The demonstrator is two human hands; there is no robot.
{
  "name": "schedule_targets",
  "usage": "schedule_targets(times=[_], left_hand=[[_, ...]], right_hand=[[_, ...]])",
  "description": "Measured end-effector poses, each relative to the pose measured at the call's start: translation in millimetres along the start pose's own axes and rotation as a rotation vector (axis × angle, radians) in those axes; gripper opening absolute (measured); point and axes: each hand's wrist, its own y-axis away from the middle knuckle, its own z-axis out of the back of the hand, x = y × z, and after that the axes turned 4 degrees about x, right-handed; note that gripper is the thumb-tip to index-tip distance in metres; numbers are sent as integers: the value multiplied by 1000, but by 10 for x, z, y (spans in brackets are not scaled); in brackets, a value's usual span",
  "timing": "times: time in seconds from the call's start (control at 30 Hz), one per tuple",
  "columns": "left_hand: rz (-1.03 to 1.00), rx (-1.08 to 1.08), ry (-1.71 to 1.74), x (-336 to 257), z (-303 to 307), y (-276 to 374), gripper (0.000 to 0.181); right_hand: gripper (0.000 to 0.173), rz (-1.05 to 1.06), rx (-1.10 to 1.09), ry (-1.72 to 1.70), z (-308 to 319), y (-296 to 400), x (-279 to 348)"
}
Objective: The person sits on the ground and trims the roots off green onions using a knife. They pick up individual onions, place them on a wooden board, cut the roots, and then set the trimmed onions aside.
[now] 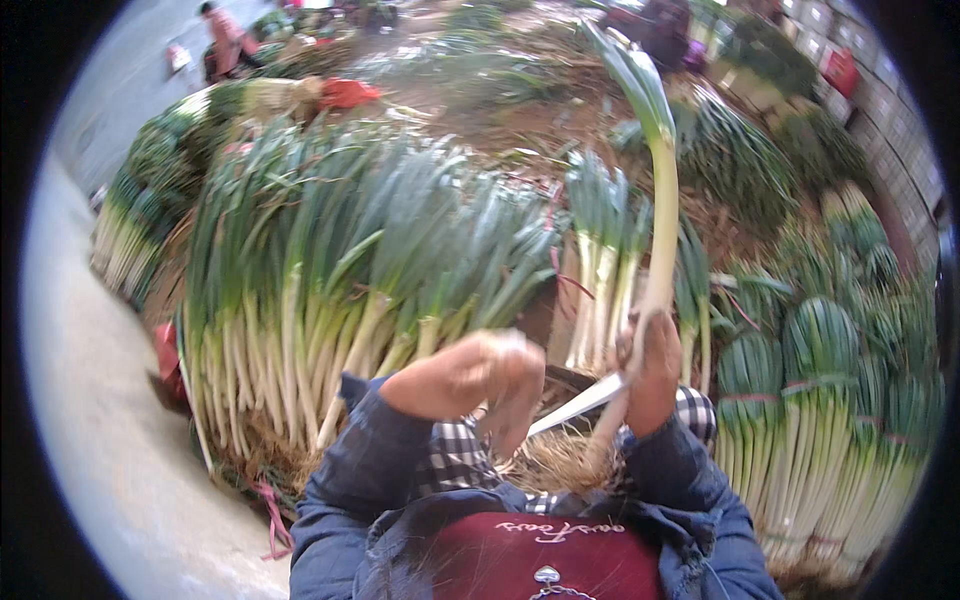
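Observation:
My right hand (651, 367) grips a long leek-like Welsh onion (663, 217) around its white shank. Its green leaves rise towards the top of the view, and its rooted end slants down towards my lap. My left hand (480, 379), blurred, is curled over my left knee. From the held stalk a pale strip (574, 405), apparently its peeled outer layer, runs taut to my left fingers, which hide its far end. Dry, stringy roots (559, 457) show between my knees. A broad row of loose Welsh onions (300, 315) leans in front of my left hand.
Tied bundles of Welsh onions (821, 375) stand to my right. A smaller upright group (600, 255) is ahead. More piles (161, 172) lie left and back. A red bag (349, 91) lies beyond the row. A person (223, 41) is at the far left, by the wall.

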Motion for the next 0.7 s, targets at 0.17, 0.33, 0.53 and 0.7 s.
schedule_targets(times=[0.17,0.33,0.53,0.7], left_hand=[[454,230,20,21,-85,-22,47],[731,422,-19,416,-249,104,42],[880,426,259,728,-383,277,41],[743,213,3,879,-263,164,34]], right_hand=[[18,207,6,358,40,-390,284],[19,311,-35,168,261,-1014,596],[18,419,-111,154,776,-1713,796],[18,390,-141,303,1002,-1962,398]])
